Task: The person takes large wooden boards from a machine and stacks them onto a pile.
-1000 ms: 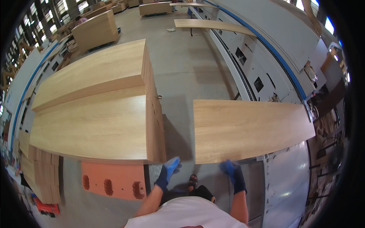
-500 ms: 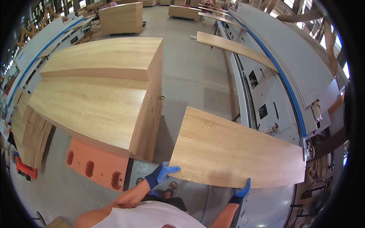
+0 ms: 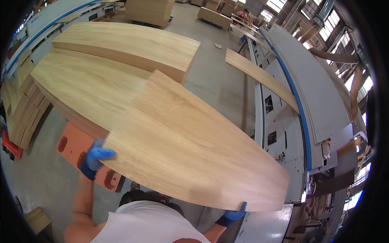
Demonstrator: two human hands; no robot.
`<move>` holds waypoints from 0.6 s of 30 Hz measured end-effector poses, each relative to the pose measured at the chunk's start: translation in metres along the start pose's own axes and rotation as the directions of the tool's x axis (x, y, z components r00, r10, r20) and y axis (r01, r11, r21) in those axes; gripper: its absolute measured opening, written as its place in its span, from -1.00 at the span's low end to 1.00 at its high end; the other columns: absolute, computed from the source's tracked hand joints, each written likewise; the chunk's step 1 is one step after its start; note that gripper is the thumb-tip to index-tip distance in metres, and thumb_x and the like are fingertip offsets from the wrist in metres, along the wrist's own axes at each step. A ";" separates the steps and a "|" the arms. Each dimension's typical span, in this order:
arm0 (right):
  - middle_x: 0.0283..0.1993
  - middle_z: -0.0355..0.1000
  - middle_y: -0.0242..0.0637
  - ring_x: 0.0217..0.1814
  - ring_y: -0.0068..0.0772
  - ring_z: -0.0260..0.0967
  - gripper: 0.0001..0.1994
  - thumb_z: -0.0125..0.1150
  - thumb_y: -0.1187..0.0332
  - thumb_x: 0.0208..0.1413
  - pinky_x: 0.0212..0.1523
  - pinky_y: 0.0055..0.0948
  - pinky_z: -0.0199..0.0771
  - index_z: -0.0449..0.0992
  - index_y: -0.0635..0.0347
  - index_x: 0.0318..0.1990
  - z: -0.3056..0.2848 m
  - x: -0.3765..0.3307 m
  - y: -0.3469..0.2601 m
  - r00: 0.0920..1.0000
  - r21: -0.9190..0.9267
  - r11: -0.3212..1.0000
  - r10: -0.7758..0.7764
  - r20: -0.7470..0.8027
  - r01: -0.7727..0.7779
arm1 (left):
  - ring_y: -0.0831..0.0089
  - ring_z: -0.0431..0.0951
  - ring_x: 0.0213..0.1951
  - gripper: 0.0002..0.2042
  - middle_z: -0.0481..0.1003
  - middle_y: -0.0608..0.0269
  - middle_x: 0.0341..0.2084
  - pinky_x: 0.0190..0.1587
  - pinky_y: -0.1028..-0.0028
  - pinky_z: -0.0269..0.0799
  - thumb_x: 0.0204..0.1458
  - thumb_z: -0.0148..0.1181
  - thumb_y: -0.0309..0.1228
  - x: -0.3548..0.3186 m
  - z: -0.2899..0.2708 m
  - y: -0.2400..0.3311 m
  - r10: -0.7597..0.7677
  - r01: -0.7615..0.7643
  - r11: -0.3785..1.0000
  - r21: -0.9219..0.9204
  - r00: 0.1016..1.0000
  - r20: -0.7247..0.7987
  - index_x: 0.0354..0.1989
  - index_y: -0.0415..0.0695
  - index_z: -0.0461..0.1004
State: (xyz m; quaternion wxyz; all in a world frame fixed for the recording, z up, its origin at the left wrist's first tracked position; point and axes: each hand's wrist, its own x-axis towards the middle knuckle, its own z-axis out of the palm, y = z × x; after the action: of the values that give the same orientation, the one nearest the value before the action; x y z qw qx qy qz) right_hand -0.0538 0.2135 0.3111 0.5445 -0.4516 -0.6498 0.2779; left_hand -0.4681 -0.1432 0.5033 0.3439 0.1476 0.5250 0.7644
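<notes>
A long light-wood board (image 3: 194,150) is held level in front of me, its left end over the stack of wide wooden panels (image 3: 89,81). My left hand (image 3: 98,156), in a blue glove, grips the board's near left corner with the thumb on top. Farther right, my gloved right hand (image 3: 236,214) holds the near edge close to the right end, thumb over the face and the other fingers hidden beneath. The board's right end reaches over a grey metal surface (image 3: 265,224).
An orange base (image 3: 75,148) with oval holes supports the panel stack. At the right runs a long grey machine (image 3: 291,148) with a blue strip and a narrow board (image 3: 259,79) sticking out. Narrow boards (image 3: 30,111) are piled at the far left. More stacked panels (image 3: 148,12) stand farther back.
The board has moved left and away from the machine, and its left end now overlaps the panel stack. Both hands moved left with it, still holding it. My view has turned slightly.
</notes>
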 end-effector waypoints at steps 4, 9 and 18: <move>-0.01 0.33 -0.08 0.02 -0.18 0.29 -0.62 -0.10 0.29 0.14 0.05 -0.22 0.29 0.27 0.35 0.04 0.075 -0.040 -0.132 0.711 0.659 0.312 0.488 0.506 -0.684 | 0.35 0.51 -0.24 -0.57 0.49 0.06 -0.26 -0.19 0.45 0.41 -0.22 0.11 -0.42 0.000 -0.129 0.041 0.018 -0.005 0.992 0.125 0.994 -0.105 -0.12 -0.39 0.38; -0.09 0.39 -0.17 0.01 -0.23 0.30 -0.64 -0.13 0.23 0.17 0.04 -0.28 0.29 0.28 0.22 0.05 0.165 -0.106 -0.253 -0.359 -0.353 -0.066 0.173 0.917 -0.933 | 0.40 0.50 -0.37 -0.61 0.50 0.15 -0.38 -0.26 0.41 0.41 -0.04 0.09 -0.23 0.012 -0.346 0.122 0.247 -0.122 0.963 0.238 0.748 -0.616 -0.18 -0.35 0.41; -0.06 0.40 -0.09 -0.02 -0.15 0.35 -0.69 0.07 0.39 0.04 0.01 -0.34 0.32 0.40 0.22 -0.02 0.229 -0.098 -0.368 0.082 0.456 0.889 -0.452 0.888 -0.038 | 0.46 0.41 -0.26 -0.70 0.47 0.19 -0.29 -0.17 0.46 0.31 0.11 -0.03 -0.31 0.030 -0.285 0.050 0.644 0.161 0.718 0.677 0.216 -0.734 -0.16 -0.33 0.41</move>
State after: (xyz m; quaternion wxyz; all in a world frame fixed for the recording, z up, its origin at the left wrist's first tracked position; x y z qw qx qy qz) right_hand -0.3777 -0.0052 0.5221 0.0818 0.0575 -0.8372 0.5376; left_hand -0.6752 -0.3336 0.4292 -0.2544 -0.1516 0.8070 0.5109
